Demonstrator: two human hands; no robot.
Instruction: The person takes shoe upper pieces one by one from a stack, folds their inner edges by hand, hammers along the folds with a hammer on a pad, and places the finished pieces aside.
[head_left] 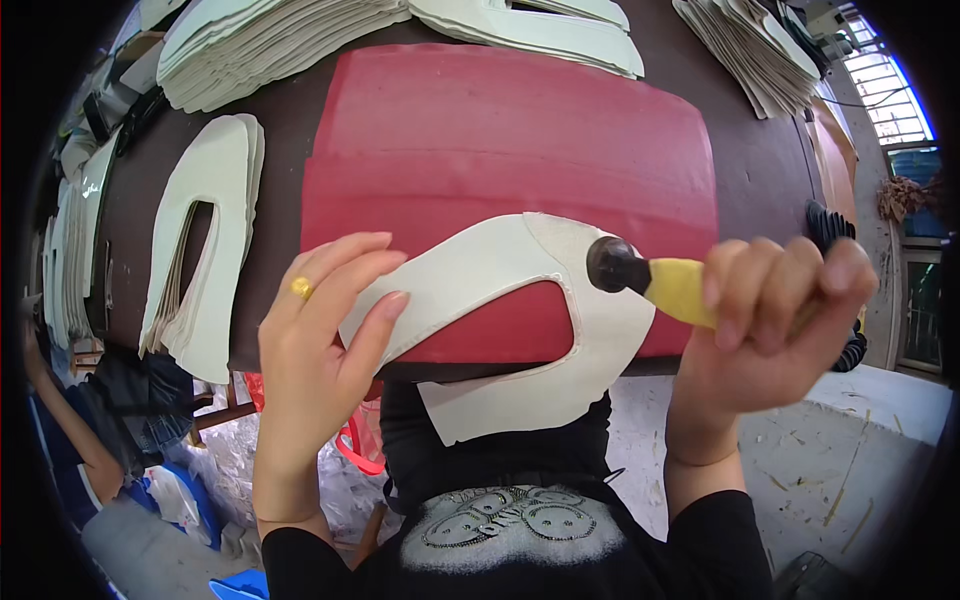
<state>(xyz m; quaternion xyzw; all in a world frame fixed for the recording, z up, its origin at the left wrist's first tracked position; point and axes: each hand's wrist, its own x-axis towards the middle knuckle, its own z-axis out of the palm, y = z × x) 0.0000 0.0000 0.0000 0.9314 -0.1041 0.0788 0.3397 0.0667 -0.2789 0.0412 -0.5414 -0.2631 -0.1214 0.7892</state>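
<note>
Cream cutout (520, 300) on red pad (500, 130) | left grip (320, 330) released, pressing | right grip (770, 310) clenches hammer (650, 278) | stacks (205, 240) beside

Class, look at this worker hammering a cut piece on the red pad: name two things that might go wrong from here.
1. The left hand pins the cream piece close to where the hammer in the right hand points, so a stray blow might hit fingers.
2. The piece overhangs the red pad and table edge; it may slip or bend if the hold loosens.

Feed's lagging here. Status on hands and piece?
Left hand flat on cream piece, on red pad. Right hand grips hammer, head at seam. Nothing in the way.
</note>
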